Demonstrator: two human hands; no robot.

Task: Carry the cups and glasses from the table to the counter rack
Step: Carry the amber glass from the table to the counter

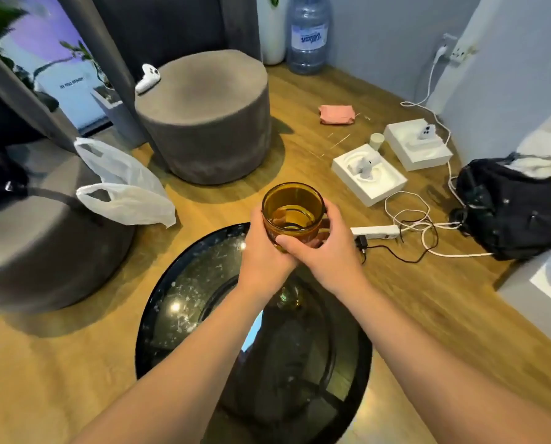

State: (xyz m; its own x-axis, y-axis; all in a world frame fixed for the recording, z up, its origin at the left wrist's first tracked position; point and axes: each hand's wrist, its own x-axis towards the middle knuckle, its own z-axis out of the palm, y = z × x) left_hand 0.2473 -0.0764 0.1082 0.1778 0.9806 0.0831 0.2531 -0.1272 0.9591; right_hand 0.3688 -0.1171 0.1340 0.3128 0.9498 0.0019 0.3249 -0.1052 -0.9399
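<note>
An amber glass cup (pixel 291 203) is held up above the far edge of the round black glass table (pixel 184 299). My left hand (pixel 263 251) wraps around its left side. My right hand (pixel 322 248) grips the right side, thumb across the front of the cup near its base. The cup stands upright with its open mouth facing the camera. Its lower part is hidden by my fingers. A reflection of the cup shows in the tabletop below my wrists.
Two grey round stools (pixel 203 116) (pixel 43 245) stand to the left, one with a white plastic bag (pixel 123 190). On the wooden floor lie white boxes (pixel 368 174), cables, a power strip (pixel 376 231), a black backpack (pixel 511 206) and a water jug (pixel 307 33).
</note>
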